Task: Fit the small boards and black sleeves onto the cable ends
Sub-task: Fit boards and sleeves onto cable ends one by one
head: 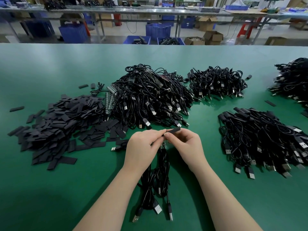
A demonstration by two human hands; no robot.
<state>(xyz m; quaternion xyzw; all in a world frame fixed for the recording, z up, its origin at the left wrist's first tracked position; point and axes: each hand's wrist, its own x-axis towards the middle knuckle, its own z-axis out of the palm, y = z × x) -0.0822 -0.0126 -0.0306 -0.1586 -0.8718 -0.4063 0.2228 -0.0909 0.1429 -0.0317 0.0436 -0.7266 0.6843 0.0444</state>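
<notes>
A flat black sleeve (173, 130) is held above the green table, pinched between the fingertips of my left hand (143, 147) and my right hand (185, 144). Below the fingers a small board (163, 145) shows, partly hidden by my hands. From it several black USB cables (160, 177) hang down toward me, their plugs lying near the table's front. A heap of loose black sleeves (56, 125) lies to the left. Strips of small boards (109, 100) lie between that heap and a big pile of bare cables (150, 97).
The green table (50, 197) carries more cable piles at the middle right (218, 82), near right (266, 140) and far right (293, 80). A single cable (118, 146) lies just left of my left hand. Benches, blue crates and boxes stand beyond the far edge.
</notes>
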